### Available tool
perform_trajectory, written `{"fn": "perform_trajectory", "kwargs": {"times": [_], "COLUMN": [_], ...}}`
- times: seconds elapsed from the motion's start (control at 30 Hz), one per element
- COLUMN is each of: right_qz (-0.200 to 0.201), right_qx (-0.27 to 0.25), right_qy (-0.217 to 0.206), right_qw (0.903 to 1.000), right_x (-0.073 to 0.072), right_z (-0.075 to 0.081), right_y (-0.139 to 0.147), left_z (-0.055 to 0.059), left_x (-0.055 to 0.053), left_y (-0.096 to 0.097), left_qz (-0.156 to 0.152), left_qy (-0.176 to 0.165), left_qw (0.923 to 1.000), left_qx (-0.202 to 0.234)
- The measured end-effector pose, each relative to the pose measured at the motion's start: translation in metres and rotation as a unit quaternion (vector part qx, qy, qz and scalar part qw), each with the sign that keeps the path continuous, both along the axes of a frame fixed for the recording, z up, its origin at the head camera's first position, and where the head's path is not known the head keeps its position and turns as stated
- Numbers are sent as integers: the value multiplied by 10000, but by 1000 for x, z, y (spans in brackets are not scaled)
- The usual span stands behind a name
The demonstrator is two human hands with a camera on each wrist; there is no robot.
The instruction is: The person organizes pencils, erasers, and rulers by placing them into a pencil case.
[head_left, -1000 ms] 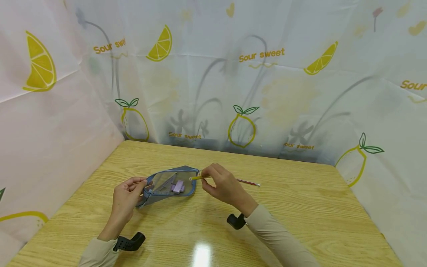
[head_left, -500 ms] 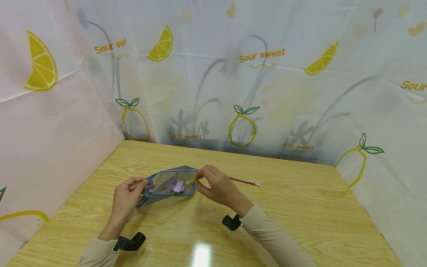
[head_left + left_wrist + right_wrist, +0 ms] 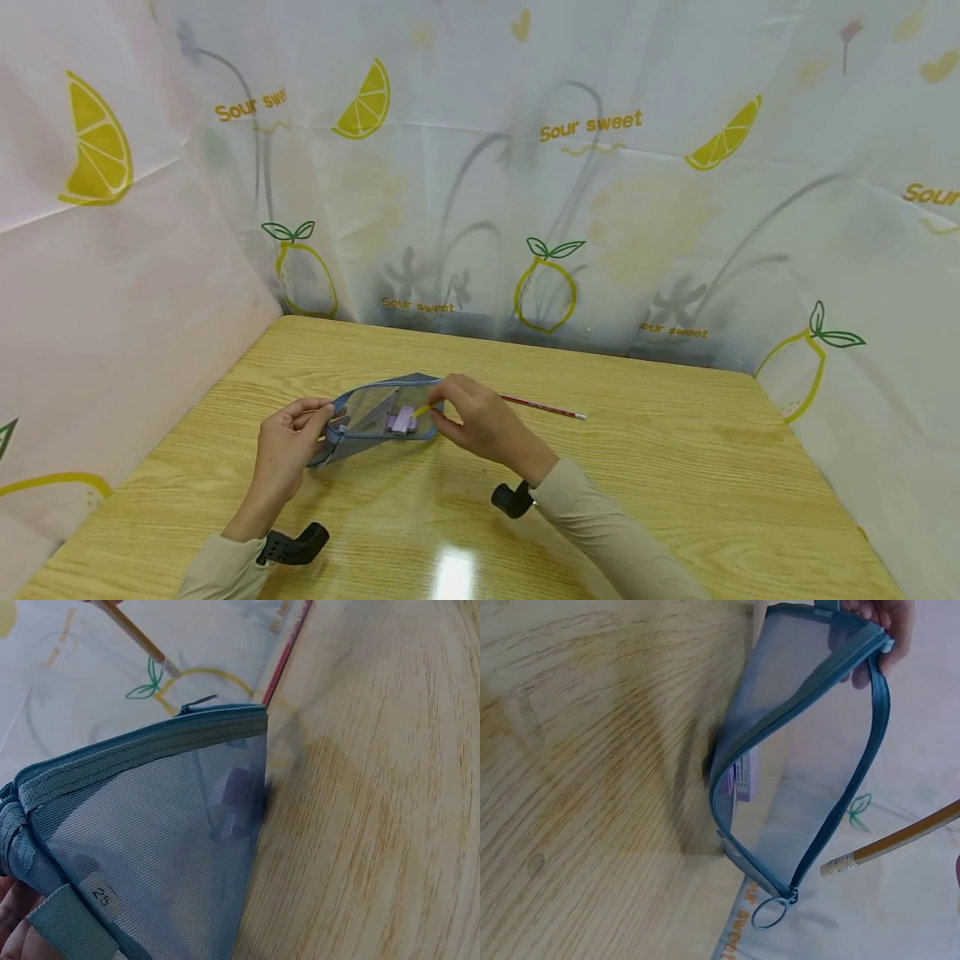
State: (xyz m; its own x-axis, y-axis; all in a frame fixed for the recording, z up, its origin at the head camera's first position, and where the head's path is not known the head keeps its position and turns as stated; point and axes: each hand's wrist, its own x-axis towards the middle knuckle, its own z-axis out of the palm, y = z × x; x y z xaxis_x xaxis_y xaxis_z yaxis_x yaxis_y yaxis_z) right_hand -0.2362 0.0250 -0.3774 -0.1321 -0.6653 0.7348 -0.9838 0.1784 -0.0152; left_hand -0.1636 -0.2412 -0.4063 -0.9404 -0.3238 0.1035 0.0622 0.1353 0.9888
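Note:
My left hand (image 3: 283,446) pinches one end of a blue mesh zip pencil case (image 3: 150,825), which stands unzipped on the table. A ring zip pull (image 3: 769,913) hangs at its far end. Inside lie light-purple blocks (image 3: 402,421), perhaps erasers, and a clear set square (image 3: 377,412). Between the fingertips of my right hand (image 3: 480,419) is a yellow pencil (image 3: 907,841), its white eraser end pointing toward the case. In the head view that end lies over the opening; both wrist views show it outside the mesh, near the zip. Most of the pencil is hidden behind the right hand in the head view.
Behind the right hand, a red pencil (image 3: 543,407) lies on the wooden table (image 3: 637,500). Lemon-printed cloth (image 3: 480,208) hangs along the back and sides. A black wrist-worn camera (image 3: 296,546) sits on each forearm.
My right hand has moved left, carrying the yellow pencil from beside the case's right end to over its opening. More of the red pencil shows now. The left hand and case stay almost still.

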Motion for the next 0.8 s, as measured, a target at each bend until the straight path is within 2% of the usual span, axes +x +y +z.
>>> {"fn": "perform_trajectory", "kwargs": {"times": [0.3, 0.5, 0.8], "right_qz": [-129, -247, -195], "right_qx": [299, 445, 562], "right_qy": [191, 542, 936], "right_qw": [9993, 9972, 9938], "right_x": [-1, -3, -6], "right_z": [-1, -3, -7], "right_y": [-5, -10, -18], "left_z": [1, 0, 0], "left_x": [1, 1, 2], "left_y": [1, 0, 0], "left_qz": [-13, 43, 99], "left_qy": [48, 117, 77], "left_qw": [10000, 9998, 9998], "left_qx": [-23, -122, -178]}}
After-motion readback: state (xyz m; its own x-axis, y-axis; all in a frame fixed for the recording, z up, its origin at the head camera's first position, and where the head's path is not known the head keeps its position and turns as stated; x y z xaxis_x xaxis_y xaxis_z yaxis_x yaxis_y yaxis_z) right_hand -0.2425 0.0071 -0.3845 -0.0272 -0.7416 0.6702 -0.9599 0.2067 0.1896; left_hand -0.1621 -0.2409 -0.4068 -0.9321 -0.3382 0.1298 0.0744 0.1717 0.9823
